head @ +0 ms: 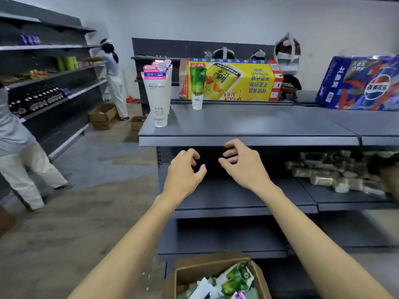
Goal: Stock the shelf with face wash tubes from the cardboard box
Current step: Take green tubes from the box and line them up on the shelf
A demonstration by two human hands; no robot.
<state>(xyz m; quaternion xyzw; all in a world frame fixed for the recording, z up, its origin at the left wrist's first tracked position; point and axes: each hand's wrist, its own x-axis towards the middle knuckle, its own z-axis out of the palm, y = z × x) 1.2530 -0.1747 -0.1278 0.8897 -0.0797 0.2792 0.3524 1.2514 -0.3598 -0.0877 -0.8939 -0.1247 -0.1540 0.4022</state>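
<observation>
Both bare hands hang in the air in front of the grey metal shelf unit, just below the front edge of its top shelf (248,124). The left hand (184,172) has its fingers loosely curled and holds nothing; the right hand (243,164) is the same, fingers bent and spread, gripping nothing. The two hands are near each other, not touching.

On the top shelf, at its front left corner, a row of white face wash tubes with pink tops (157,91) stands cap-down, one behind another. Just to their right, further back, a single green face wash tube with a white cap (197,87) stands upright, also cap-down. Behind it, along the back edge, lies a long yellow printed carton (233,82), and at the far right a blue printed drinks pack (358,83).

At the bottom edge of the view, on the floor in front of the unit, the open brown cardboard box (213,275) holds a loose jumble of green and white tubes. The right part of the middle shelf (237,203) carries a heap of pale packets (330,171), blurred.

To the left, two people in light clothes stand at a dark wall shelving unit (49,67) stocked with goods.
</observation>
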